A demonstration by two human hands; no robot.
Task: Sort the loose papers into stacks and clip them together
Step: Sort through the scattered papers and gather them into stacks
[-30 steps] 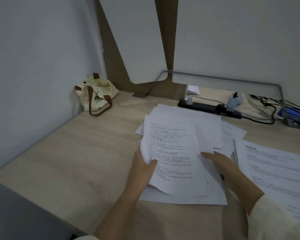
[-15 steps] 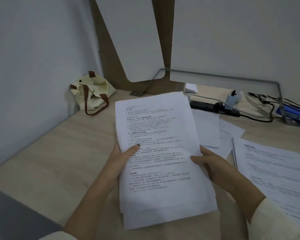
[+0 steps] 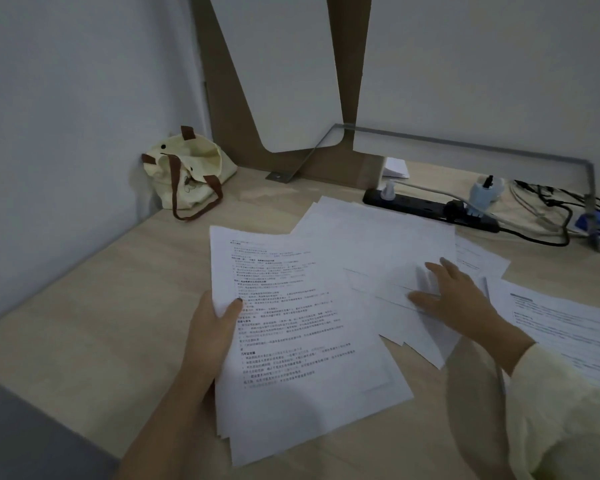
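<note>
paper this light and floppy slides, so my left grip (image 3: 208, 344) pinches the stack (image 3: 309, 344) mid-edge, thumb on top, at the table (image 3: 84, 323), while my right grip (image 3: 454, 299) presses flat on loose sheets (image 3: 378, 240).

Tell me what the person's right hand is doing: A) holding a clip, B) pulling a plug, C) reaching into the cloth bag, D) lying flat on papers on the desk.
D: the right hand lies with fingers spread on the loose papers on the desk, while the left hand grips the printed stack.
</note>
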